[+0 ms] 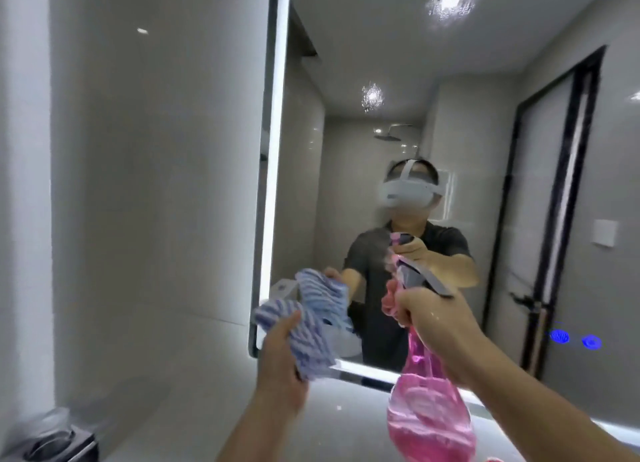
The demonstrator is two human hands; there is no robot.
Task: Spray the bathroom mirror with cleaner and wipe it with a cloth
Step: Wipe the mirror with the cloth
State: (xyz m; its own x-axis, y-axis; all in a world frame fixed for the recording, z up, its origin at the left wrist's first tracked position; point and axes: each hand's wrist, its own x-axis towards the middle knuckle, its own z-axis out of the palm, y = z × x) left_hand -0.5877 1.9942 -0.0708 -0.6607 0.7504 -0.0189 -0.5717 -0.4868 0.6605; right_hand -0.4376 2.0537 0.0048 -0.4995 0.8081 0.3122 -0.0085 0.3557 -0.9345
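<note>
Grey tiled wall (156, 150), left. Pale desk (194, 402) below. Dark square holder (60, 446), lower-left corner, standing on the desk.

No text, label, brand or number could be read anywhere; the pink spray bottle (429, 413) showed no legible print, and the two blue glowing marks (575, 338) on the mirror (485, 63) were blurred.

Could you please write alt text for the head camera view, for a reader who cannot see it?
A person's right hand aims a pink spray bottle at a lit bathroom mirror, while the left hand holds a blue striped cloth bunched beside it.
</note>
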